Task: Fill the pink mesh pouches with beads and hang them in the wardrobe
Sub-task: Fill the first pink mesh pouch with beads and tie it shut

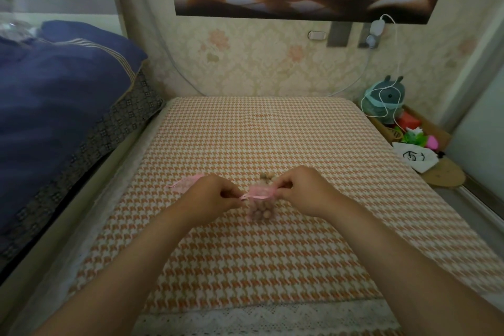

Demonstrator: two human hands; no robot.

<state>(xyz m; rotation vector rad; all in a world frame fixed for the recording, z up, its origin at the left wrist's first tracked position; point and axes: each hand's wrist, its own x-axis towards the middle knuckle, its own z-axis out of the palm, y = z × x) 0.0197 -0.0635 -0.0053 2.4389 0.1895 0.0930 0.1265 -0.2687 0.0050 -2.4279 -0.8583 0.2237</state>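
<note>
Both hands are over the houndstooth table [272,139], and between them hangs the filled pink pouch [260,203] — beads showing through the mesh, its bottom resting on or just above the cloth, hard to tell which. The left hand [211,194] pinches the ribbon end on the pouch's left side, fingers curled in tight. The right hand [302,189] pinches the ribbon on the pouch's right side, thumb and forefinger pressed together. The pouch neck is gathered between the two grips. Just behind the pouch, a small cluster of loose beads [265,177] lies on the table. Left of the pouch, partly behind the left hand — a second pink pouch [186,181], lying flat.
</note>
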